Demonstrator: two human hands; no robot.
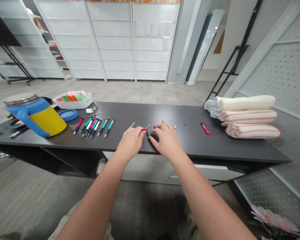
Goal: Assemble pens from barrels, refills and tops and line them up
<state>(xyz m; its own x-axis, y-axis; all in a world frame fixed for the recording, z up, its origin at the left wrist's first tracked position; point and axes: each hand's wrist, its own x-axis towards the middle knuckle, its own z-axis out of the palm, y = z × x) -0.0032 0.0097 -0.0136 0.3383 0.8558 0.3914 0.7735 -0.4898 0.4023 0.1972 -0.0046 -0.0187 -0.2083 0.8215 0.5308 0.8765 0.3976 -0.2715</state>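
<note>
My left hand rests on the black table with its fingers pinched round a red pen part whose thin tip points up to the right. My right hand lies just beside it, fingers curled over a dark pen piece on the table. A thin white refill lies just left of my left hand. Small loose pen parts are scattered beyond my right hand, and a red pen barrel lies further right.
A row of several red, teal and black pens lies to the left. A yellow jug with a blue lid and handle, a blue lid and a white tray of coloured items stand far left. Rolled towels are stacked at the right.
</note>
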